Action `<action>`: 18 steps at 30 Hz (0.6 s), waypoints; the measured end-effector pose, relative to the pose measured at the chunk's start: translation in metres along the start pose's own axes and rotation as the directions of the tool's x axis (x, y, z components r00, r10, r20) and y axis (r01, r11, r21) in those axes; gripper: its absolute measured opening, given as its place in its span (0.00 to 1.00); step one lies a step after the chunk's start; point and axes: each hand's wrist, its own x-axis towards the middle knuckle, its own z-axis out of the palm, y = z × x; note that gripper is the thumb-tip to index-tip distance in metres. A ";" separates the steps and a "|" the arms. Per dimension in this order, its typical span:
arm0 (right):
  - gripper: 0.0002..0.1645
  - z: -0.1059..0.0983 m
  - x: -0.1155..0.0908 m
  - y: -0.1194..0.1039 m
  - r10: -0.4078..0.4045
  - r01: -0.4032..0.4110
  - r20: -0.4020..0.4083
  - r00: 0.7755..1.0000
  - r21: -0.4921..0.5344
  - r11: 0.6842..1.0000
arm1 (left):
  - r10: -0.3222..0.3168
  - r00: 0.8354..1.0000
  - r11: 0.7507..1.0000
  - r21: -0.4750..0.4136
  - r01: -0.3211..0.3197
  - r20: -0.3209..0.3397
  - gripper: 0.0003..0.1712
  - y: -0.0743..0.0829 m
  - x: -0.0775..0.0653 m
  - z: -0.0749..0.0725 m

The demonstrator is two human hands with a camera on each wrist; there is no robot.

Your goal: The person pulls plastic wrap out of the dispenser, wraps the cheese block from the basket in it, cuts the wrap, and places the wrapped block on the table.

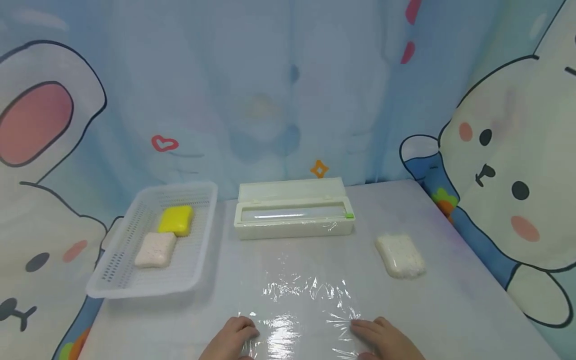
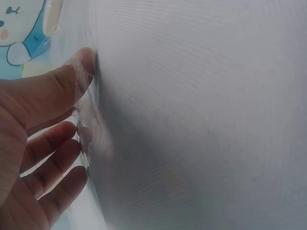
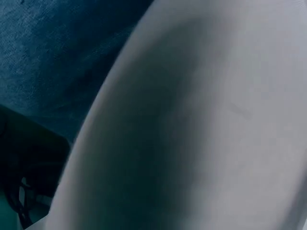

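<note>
A sheet of clear cling film (image 1: pixel 301 300) lies over the table in front of the white film dispenser (image 1: pixel 294 230), glossy and creased. My left hand (image 1: pixel 229 340) is at the film's left side; in the left wrist view its thumb and fairly straight fingertips touch the crumpled film edge (image 2: pixel 88 132), spread apart. At the film's right side my right hand (image 1: pixel 387 341) touches it with extended fingers, and creases fan out from the fingertips. The bottom of the head view cuts off both hands. In the right wrist view no fingers show.
On the left stands a white perforated basket (image 1: pixel 204 240) with a yellow bar (image 1: pixel 176 220) and a pale pink bar (image 1: pixel 155 250), both soap-like. A whitish bar (image 1: pixel 400 256) with a shiny clear wrap lies at the right. Behind the table hangs a blue printed curtain (image 1: pixel 198 90).
</note>
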 end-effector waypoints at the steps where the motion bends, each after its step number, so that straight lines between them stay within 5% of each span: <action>1: 0.29 0.001 -0.001 0.001 -0.004 0.004 0.005 1.000 0.001 1.000 | 0.038 0.999 0.999 0.015 -0.038 -0.027 0.25 -0.003 -0.001 0.001; 5: 0.29 0.005 -0.007 0.003 -0.002 0.003 0.041 0.999 -0.005 1.000 | 0.090 0.994 0.996 0.021 -0.089 -0.058 0.24 -0.011 -0.003 0.005; 10: 0.33 0.003 -0.011 0.001 0.028 -0.029 0.116 0.993 0.006 1.000 | 0.025 0.999 0.999 -0.032 -0.026 -0.023 0.25 -0.010 -0.005 0.001; 14: 0.33 0.002 -0.012 0.001 -0.004 0.006 0.051 0.999 -0.038 0.999 | -0.123 0.990 0.980 -0.151 0.132 0.069 0.27 -0.004 -0.003 -0.010; 17: 0.33 0.002 -0.012 -0.002 -0.036 0.037 0.004 0.999 -0.081 0.996 | -0.250 0.954 0.934 -0.219 0.283 0.165 0.26 0.001 -0.001 -0.021; 18: 0.34 0.002 -0.012 -0.003 -0.042 0.042 -0.004 0.999 -0.096 0.994 | -0.258 0.952 0.931 -0.221 0.290 0.164 0.25 0.002 0.000 -0.024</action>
